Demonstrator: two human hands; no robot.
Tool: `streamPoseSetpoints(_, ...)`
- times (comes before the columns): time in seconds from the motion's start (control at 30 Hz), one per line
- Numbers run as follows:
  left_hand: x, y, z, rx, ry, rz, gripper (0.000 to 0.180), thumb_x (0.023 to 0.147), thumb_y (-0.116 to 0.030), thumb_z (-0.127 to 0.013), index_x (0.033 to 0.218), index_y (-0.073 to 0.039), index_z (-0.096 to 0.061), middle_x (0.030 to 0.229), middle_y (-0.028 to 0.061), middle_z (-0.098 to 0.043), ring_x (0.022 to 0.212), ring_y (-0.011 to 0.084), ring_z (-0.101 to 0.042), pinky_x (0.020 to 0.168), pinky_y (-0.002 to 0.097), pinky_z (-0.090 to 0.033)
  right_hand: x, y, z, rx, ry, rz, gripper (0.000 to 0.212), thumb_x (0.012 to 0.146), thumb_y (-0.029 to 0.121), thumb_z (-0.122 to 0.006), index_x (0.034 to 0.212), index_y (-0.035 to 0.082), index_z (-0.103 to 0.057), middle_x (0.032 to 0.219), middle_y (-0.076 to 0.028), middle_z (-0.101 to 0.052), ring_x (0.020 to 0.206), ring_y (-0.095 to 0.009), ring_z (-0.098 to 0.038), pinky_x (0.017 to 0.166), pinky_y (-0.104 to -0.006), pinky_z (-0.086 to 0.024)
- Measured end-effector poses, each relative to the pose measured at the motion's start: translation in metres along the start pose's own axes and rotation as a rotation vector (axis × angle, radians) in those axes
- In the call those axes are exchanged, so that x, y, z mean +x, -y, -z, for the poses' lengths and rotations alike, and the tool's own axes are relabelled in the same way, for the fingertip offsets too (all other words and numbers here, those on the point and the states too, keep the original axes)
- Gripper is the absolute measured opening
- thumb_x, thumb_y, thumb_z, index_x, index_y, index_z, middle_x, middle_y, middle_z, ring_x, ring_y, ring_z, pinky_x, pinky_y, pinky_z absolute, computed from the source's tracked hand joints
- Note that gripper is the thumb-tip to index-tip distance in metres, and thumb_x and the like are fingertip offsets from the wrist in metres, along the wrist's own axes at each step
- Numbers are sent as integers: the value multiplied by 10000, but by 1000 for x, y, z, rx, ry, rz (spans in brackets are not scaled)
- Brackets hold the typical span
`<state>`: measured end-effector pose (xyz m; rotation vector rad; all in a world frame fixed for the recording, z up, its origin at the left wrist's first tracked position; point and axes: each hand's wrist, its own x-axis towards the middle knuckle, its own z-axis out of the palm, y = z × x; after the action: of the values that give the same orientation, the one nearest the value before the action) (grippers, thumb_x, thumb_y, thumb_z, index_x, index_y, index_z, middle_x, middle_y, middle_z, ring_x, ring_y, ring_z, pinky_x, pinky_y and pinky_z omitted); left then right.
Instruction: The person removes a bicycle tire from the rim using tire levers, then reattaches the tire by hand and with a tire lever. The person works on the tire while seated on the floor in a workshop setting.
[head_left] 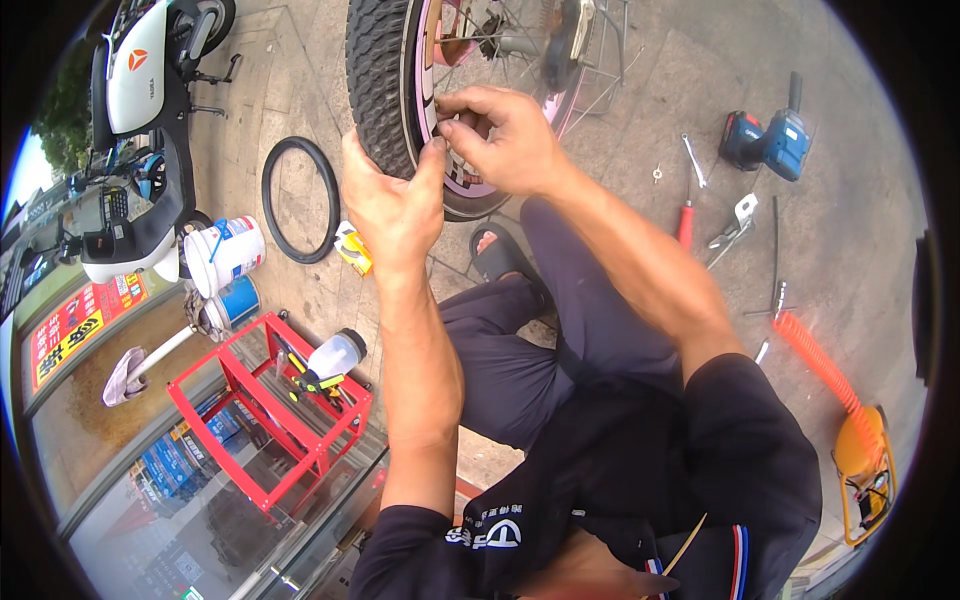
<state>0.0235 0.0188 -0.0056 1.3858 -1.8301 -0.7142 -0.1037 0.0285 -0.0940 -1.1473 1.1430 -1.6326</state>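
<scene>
Wheel upright ahead of the person, at the top of the view, its upper part cut off by the edge. Knobbly black tyre (382, 85) sits around a pink rim (468, 182), spokes and hub behind.

Left hand (398, 200) cupped around the lower part of the tyre, thumb on the rim-side edge, fingers wrapping the tread. Right hand (500, 140) at the rim, just beside the left thumb; fingers curled, thumb and forefinger drawn close together. Cannot tell whether anything is pinched between them.

Paved floor (630, 240), left side: black rubber ring (270, 200) lying flat, yellow box (353, 248) near it, white bucket (225, 255), red metal frame (268, 405) with a pale bottle (338, 352) in its upper part. White scooter (138, 85) parked beyond.

Right side: blue cordless power tool (785, 145), wrench (694, 160), red-handled tool (686, 228) lying apart from one another. Orange coiled hose (825, 365) runs to a yellow reel-like unit (858, 445).

Dark sandal (498, 258) on one foot, below the wheel.
</scene>
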Motion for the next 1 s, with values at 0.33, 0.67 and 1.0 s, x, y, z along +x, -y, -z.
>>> streamPoseSetpoints(0.33, 1, -7, 3, -50, 15, 91, 400, 776, -29, -791, 1127, 45, -614, 969, 107, -735, 840, 143, -692, 797, 298, -548, 15, -25, 3, -120, -63, 382, 212, 869, 114, -739, 1072, 55, -749, 896, -115, -753, 743, -245, -729, 660, -320, -571)
streamPoseSetpoints(0.67, -1, -18, 1, -160, -38, 115, 381, 781, 3, -745, 1139, 46, -622, 974, 80, -727, 826, 113, -680, 761, 258, -544, 31, -21, 16, -269, 53, 532, 164, 832, 72, -754, 992, 67, -718, 880, -84, -733, 763, -283, -719, 637, -352, -570)
streamPoseSetpoints(1.0, 2, -13, 0, -226, -34, 127, 413, 774, 22, -741, 1161, 64, -602, 999, 95, -719, 849, 123, -681, 795, 272, -549, 28, -24, 18, -211, 74, 449, 183, 869, 146, -736, 1046, 98, -738, 911, -80, -739, 809, -288, -714, 692, -365, -571)
